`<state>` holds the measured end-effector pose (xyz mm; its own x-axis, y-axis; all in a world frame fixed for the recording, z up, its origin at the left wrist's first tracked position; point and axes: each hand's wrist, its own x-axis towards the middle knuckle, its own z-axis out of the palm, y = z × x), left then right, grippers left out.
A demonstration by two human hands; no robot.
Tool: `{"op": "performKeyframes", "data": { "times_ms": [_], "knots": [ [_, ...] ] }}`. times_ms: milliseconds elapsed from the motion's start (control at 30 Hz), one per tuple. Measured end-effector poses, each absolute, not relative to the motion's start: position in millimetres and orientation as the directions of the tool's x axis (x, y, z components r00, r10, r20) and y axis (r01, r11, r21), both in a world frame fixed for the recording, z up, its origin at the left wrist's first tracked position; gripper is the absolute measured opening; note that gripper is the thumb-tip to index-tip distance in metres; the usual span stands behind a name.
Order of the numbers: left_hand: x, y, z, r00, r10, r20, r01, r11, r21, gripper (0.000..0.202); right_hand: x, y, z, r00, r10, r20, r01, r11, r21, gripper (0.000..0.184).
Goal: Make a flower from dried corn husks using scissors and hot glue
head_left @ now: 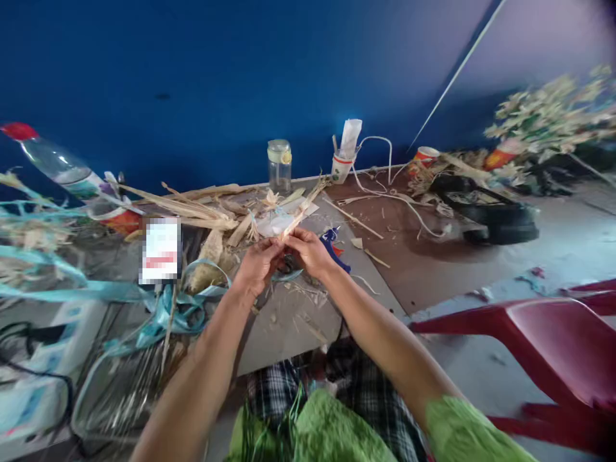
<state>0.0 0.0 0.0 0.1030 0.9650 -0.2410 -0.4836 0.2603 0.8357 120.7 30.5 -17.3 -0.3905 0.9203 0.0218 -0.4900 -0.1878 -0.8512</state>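
Both my hands meet over a grey board [289, 321] on the floor. My left hand [258, 262] and my right hand [308, 250] pinch the lower end of a pale dried husk strip [302, 212], which slants up and away to the right. The fingers of both hands are closed on it. Just beyond lie a white sheet [279, 221] and a heap of dried husks [206, 215]. A blue glue gun [333, 247] lies right beside my right hand.
Light-blue ribbon [163, 301] loops at the left near a plastic bottle [62, 168]. A glass jar [280, 165] and a paper cup [342, 165] stand by the blue wall. At the right are a dark tray [486, 212], dried flowers [553, 115] and a red plastic chair [543, 346].
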Motion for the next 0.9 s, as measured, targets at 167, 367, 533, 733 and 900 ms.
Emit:
{"op": "performKeyframes", "data": {
  "times_ms": [167,367,533,733,900],
  "knots": [
    [2,-6,5,0.029,0.982,-0.184,-0.491,0.175,0.853,0.027,126,31,-11,-0.402,0.915,0.019,-0.54,-0.221,-0.812,0.014],
    [-1,-3,5,-0.042,0.989,-0.143,-0.465,0.107,0.879,0.022,131,33,-10,-0.265,0.964,0.025,-0.552,-0.13,-0.823,0.017],
    [-9,4,2,-0.149,0.988,-0.042,-0.461,-0.031,0.887,0.023,133,33,-14,-0.151,0.977,0.153,-0.321,0.098,-0.942,0.02],
    [-26,9,2,-0.124,0.992,-0.021,-0.539,-0.049,0.841,0.025,134,30,-16,-0.314,0.837,0.448,0.321,0.538,-0.779,0.023],
    [-27,5,7,-0.042,0.995,-0.086,-0.506,0.053,0.861,0.021,137,28,-15,-0.535,0.785,0.312,0.594,0.612,-0.522,0.032]
  ]
}}
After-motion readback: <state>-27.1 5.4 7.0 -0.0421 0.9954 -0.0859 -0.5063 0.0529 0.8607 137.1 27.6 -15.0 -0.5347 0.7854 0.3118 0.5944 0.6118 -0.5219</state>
